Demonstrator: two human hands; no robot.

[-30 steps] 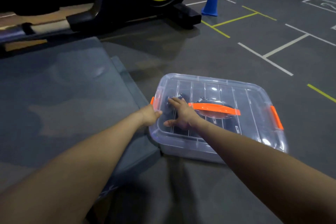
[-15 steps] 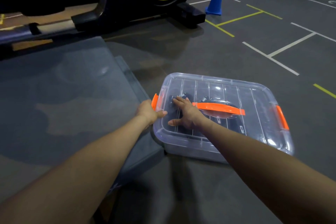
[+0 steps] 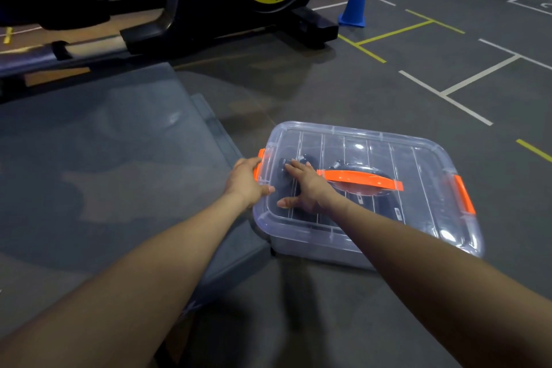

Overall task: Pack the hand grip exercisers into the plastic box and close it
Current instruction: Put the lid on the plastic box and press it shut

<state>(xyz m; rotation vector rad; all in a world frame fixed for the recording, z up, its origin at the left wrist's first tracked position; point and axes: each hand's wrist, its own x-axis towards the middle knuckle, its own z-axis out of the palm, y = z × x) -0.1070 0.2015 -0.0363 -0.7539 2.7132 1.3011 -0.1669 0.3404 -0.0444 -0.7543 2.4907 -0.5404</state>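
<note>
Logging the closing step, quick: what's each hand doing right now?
Left hand: grips the orange latch on the box's end.
Right hand: open, pressing flat on the lid.

**Left latch swings up under the left hand**

A second ago the orange left latch showed only as a sliver at the end of the plastic box, mostly hidden by the left hand. Half a second later it stood out as a clear orange tab, and now it appears as a tall strip against the lid's left edge, with the left hand's fingers curled over it. The left thumb has slid onto the lid's near-left corner. The whole view has shifted slightly rightward in the frame.
</note>
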